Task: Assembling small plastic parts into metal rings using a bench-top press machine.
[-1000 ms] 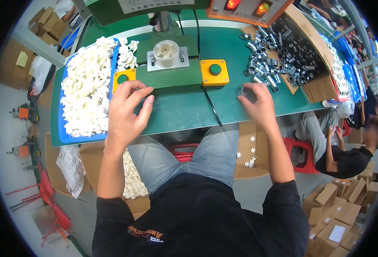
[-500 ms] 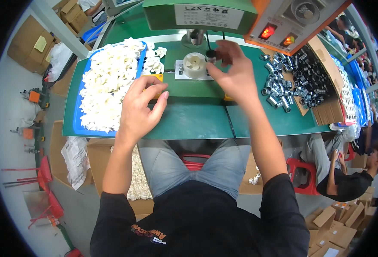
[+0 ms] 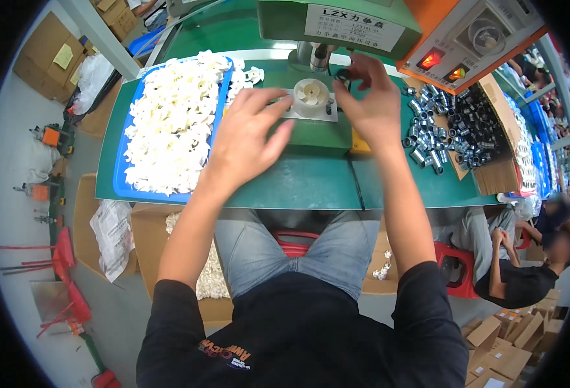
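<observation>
A white finned impeller (image 3: 311, 94) sits in a round pale holder on a metal plate (image 3: 327, 117) under the green press (image 3: 337, 26). Just right of it, my right hand (image 3: 374, 103) pinches a small dark-ended metal sleeve (image 3: 344, 75) between thumb and fingers, held apart from the impeller. My left hand (image 3: 249, 136) hovers at the left side of the plate, fingers spread and slightly blurred, with nothing visible in it. A blue tray (image 3: 122, 189) heaped with white impellers (image 3: 168, 123) stands to its left.
Several loose metal sleeves (image 3: 425, 129) lie on the green table right of the press, beside a cardboard box (image 3: 497, 169) of darker ones. An orange control box (image 3: 469, 42) with lit switches stands at the back right. Another person (image 3: 530, 278) sits at far right.
My left hand has moved right and away from me, up to the plate. The right hand has drawn the sleeve slightly right of the impeller. The whole view has shifted a little.
</observation>
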A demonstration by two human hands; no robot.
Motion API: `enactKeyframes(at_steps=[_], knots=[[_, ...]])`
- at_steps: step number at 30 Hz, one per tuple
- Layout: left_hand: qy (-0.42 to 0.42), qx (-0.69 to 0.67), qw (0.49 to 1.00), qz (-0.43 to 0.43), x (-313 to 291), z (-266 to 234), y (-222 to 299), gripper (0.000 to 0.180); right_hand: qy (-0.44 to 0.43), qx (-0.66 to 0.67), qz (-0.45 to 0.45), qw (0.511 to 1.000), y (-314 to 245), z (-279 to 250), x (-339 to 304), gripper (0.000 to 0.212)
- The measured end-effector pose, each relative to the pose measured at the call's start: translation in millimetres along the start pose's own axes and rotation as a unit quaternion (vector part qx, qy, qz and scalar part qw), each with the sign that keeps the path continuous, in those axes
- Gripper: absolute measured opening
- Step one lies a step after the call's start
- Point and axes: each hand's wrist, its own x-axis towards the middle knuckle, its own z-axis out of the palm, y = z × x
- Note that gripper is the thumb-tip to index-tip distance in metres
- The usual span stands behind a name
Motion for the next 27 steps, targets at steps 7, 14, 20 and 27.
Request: enactKeyframes(at_steps=[7,14,20,27], knots=[[-0.028,0.072,0.996,0.048,20,39,-4,0.034,-0.111,-0.016,-0.121,0.986,-3,-28,-90,0.035],[-0.022,0.085,0.995,0.053,31,30,10,0.036,-0.252,-0.095,-0.141,0.953,9,-24,-139,0.037],[-0.032,0.146,0.987,-0.059,-11,-8,11,0.032,-0.179,-0.036,-0.128,0.975,4,-51,-137,0.045],[-0.056,0.156,0.982,-0.094,-42,-22,0,0.032,0.176,-0.257,-0.146,0.939,36,-177,-81,0.035]])
